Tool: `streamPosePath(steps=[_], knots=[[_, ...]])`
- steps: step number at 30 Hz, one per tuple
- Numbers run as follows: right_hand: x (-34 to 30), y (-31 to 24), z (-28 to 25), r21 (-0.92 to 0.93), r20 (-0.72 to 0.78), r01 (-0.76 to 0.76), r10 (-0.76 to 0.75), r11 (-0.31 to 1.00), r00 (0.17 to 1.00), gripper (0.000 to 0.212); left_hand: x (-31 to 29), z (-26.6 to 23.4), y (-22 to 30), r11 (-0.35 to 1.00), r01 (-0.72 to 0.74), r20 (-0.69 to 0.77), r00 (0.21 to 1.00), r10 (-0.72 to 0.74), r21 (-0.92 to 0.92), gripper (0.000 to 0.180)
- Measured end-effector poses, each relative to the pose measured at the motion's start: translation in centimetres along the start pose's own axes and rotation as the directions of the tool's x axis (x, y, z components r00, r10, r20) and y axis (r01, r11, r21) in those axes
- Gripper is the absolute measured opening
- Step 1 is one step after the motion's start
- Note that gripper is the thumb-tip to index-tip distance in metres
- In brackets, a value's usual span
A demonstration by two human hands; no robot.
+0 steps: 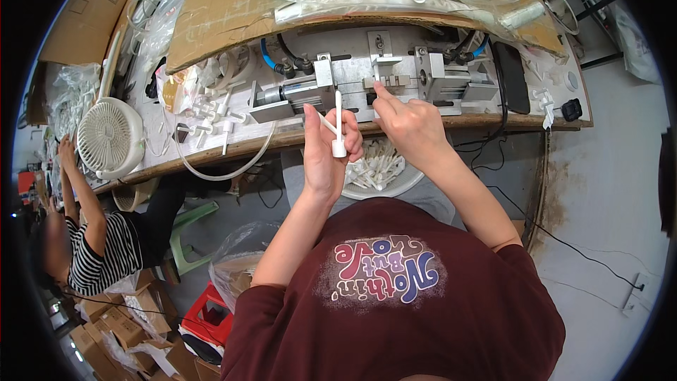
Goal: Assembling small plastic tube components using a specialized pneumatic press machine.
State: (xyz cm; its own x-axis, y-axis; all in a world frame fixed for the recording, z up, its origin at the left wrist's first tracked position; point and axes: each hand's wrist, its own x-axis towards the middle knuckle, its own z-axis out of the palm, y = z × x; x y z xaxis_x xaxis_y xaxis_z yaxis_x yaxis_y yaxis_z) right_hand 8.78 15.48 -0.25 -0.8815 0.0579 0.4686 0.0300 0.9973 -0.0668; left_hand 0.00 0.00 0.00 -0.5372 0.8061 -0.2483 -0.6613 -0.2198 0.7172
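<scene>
My left hand (pixel 323 166) is closed around white plastic stems with cup-shaped ends, held just off the bench's front edge. One stem (pixel 338 116) stands upright with its cup end down; a second one slants behind it, partly hidden by the fingers. My right hand (pixel 415 130) reaches to a small metal fixture block (pixel 396 80) between two pneumatic clamps. Its index fingertip touches the block's left part, while the other fingers are curled. I see nothing held in it. The left clamp (pixel 293 92) and right clamp (pixel 458 81) face each other across the block.
Below my hands sits a round tub (pixel 403 187) full of white stems. More stems lie on a cardboard sheet (pixel 233 10) above the clamps. On the bench are a white fan (pixel 109 137), loose parts (pixel 211 116) and a dark phone (pixel 511 77). A co-worker (pixel 106 240) sits at left.
</scene>
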Motion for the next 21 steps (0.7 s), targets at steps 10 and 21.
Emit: streamPosePath(steps=[10, 21], knots=[[0.2, 0.4, -0.5, 0.202, -0.09, -0.032, 0.051, 0.979, 0.995, 0.018, -0.2, 0.7, 0.0, 0.999, -0.021, -0.027, 0.999, 0.022, 0.029, 0.079], [-1.8, -2.5, -3.0, 0.593, -0.082, -0.06, 0.135, 0.803, 0.987, 0.032, -0.3, 1.2, -1.5, 0.95, 0.004, 0.054, 0.998, -0.022, 0.312, 0.064]])
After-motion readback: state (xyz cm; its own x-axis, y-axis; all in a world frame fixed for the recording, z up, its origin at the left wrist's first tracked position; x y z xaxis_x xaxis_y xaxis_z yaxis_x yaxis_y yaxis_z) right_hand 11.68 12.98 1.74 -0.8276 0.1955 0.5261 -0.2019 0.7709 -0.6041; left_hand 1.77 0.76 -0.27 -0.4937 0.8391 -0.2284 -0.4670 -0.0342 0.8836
